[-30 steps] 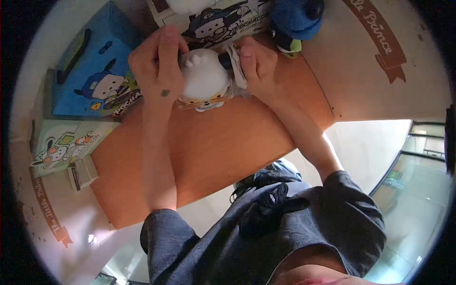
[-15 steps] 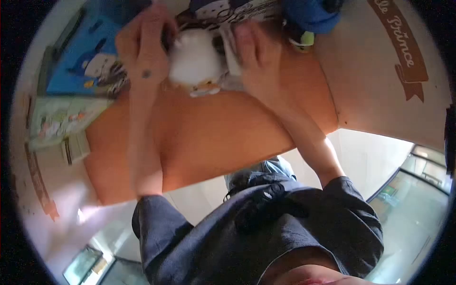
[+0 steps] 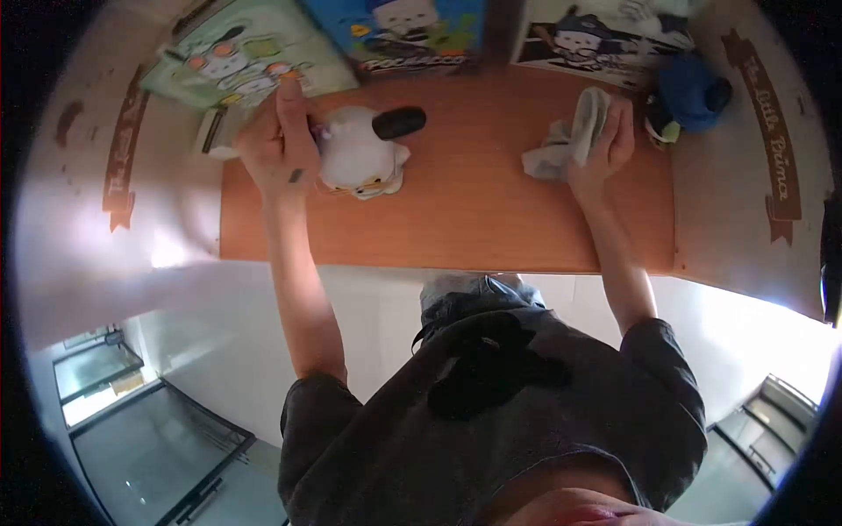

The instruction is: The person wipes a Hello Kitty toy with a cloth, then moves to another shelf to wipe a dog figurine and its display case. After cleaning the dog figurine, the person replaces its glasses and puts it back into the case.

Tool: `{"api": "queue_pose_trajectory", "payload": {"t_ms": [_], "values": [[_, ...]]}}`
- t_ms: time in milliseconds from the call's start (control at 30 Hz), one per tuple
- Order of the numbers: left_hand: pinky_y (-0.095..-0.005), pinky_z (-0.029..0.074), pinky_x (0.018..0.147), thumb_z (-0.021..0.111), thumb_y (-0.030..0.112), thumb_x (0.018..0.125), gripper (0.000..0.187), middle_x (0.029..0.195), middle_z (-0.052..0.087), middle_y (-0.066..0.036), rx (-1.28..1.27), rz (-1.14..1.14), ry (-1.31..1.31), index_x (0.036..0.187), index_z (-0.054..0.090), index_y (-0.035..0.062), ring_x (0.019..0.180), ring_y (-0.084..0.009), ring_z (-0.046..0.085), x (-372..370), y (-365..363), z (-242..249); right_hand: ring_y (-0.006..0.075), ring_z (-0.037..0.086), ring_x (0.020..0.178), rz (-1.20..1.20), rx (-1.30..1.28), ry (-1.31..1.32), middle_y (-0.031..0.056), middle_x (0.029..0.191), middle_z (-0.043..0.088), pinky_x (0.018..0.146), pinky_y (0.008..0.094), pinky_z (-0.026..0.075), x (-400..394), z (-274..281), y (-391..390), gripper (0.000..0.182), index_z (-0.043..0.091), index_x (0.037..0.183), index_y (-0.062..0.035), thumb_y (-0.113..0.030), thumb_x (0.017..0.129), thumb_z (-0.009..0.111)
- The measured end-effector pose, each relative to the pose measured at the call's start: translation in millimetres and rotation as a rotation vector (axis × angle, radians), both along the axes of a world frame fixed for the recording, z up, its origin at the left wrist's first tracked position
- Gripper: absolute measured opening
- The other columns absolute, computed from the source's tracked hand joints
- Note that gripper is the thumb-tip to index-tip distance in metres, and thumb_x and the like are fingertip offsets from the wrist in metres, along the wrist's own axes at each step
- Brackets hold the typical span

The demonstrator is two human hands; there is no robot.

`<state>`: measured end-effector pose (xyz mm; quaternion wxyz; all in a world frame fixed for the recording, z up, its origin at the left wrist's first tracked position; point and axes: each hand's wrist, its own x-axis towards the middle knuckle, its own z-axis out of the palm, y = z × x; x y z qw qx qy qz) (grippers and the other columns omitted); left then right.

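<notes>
A white plush toy (image 3: 358,153) with a black ear-like flap lies on the orange-brown desktop, its orange-marked end towards me. My left hand (image 3: 279,140) is closed at the toy's left side, thumb upwards; the fingertips are partly hidden. Well to the right, my right hand (image 3: 605,145) grips a crumpled pale grey cloth (image 3: 561,156), part of which drapes down to the left by the desktop. The cloth and the toy are apart.
Cartoon-dog pictures stand along the back: a green one (image 3: 254,57), a blue one (image 3: 399,35) and a black-and-white one (image 3: 579,44). A blue-capped figure (image 3: 693,92) sits at the right. White side panels (image 3: 732,175) carry brown ribbon lettering.
My right hand has moved away from the plush toy to the right, taking the cloth along. My left hand stays beside the toy. The head view has shifted and turned.
</notes>
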<state>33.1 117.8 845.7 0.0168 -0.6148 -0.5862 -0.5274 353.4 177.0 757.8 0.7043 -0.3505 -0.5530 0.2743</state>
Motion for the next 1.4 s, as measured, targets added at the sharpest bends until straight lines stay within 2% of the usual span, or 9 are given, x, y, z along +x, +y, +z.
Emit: {"api": "queue_pose_trajectory", "payload": {"t_ms": [167,233,367,433,533,600,933,1000,1400], "values": [[-0.0328,0.042,0.054,0.046,0.03,0.108,0.05,0.061,0.059,-0.005,0.106,-0.093,-0.05,0.07,0.066,0.0032,0.056,-0.0165,0.055,-11.1,-7.6,-10.8,0.0056,0.058,0.062,-0.198,0.301,-0.46,0.0032,0.067,0.061,0.052,0.026,0.045,-30.7,2.4,7.5,0.026,0.061,0.095,-0.0021,-0.02,0.108,0.048],[-0.0331,0.043,0.056,0.045,0.031,0.109,0.052,0.065,0.062,-0.005,0.14,-0.122,-0.011,0.072,0.067,0.0028,0.059,-0.0174,0.057,-12.8,-9.9,-13.6,0.0092,0.055,0.07,0.11,0.076,-0.471,0.0041,0.084,0.063,0.066,0.0248,0.046,-53.9,31.3,10.8,0.023,0.066,0.107,-0.0003,-0.018,0.107,0.052],[-0.0342,0.048,0.071,0.033,0.039,0.111,0.053,0.092,0.07,-0.009,0.01,-0.301,-0.249,0.102,0.068,0.0016,0.079,-0.0204,0.063,-18.0,-8.1,-31.9,0.0088,0.057,0.076,0.277,0.085,-0.587,0.0028,0.083,0.063,0.072,0.0251,0.047,-111.0,96.2,20.0,0.017,0.068,0.103,-0.0011,-0.017,0.103,0.062],[-0.0338,0.05,0.078,0.029,0.043,0.112,0.055,0.104,0.071,-0.011,0.01,-0.469,-0.416,0.116,0.066,0.0017,0.09,-0.0218,0.065,-28.4,-6.2,-51.3,0.0238,0.058,0.063,0.441,0.063,-0.734,0.0106,0.076,0.061,0.057,0.0297,0.046,-125.6,123.3,19.1,0.014,0.067,0.098,0.0031,-0.009,0.1,0.06],[-0.0345,0.049,0.097,0.021,0.05,0.111,0.064,0.123,0.067,-0.014,0.003,-0.696,-0.723,0.138,0.053,0.0019,0.115,-0.0244,0.061,-42.4,-10.5,-90.2,0.0164,0.058,0.069,0.647,0.097,-0.725,0.007,0.081,0.063,0.061,0.0283,0.045,-139.9,125.3,27.3,0.012,0.069,0.103,0.0009,-0.008,0.099,0.064],[-0.0367,0.043,0.109,0.053,0.044,0.105,0.059,0.131,0.064,-0.015,-0.058,-0.653,-1.094,0.144,0.048,0.0001,0.13,-0.0249,0.052,-47.2,-20.4,-113.7,0.0136,0.058,0.075,0.718,0.013,-0.829,0.0052,0.083,0.063,0.067,0.0271,0.046,-146.6,135.0,20.0,0.012,0.068,0.102,-0.0003,-0.011,0.096,0.068],[-0.0411,0.049,0.1,0.077,0.041,0.09,0.07,0.127,0.065,-0.016,-0.451,-0.491,-0.464,0.139,0.051,-0.001,0.119,-0.0297,0.062,-34.8,-55.9,-86.3,0.0236,0.063,0.086,0.795,0.083,-1.047,0.0073,0.092,0.061,0.072,0.0359,0.05,-154.7,135.4,10.5,0.023,0.067,0.093,-0.0006,-0.005,0.072,0.075],[-0.0341,0.05,0.103,0.094,0.001,0.06,0.088,0.139,0.057,-0.015,-0.75,-0.424,-0.66,0.138,0.053,-0.0006,0.123,-0.0209,0.058,-38.9,-50.8,-97.0,0.0255,0.064,0.086,0.703,0.121,-1.109,0.008,0.092,0.061,0.073,0.0372,0.051,-153.7,133.9,6.3,0.023,0.068,0.092,-0.001,-0.005,0.071,0.074],[-0.0337,0.056,0.088,0.09,0.004,0.071,0.077,0.123,0.063,-0.011,-0.546,-0.295,-0.585,0.137,0.052,0.0006,0.111,-0.0208,0.065,-39.5,-42.9,-116.3,0.0113,0.058,0.074,0.407,0.209,-0.837,0.0047,0.087,0.064,0.065,0.027,0.045,-149.0,138.2,38.0,0.011,0.07,0.101,0.0013,-0.008,0.098,0.065]]}}
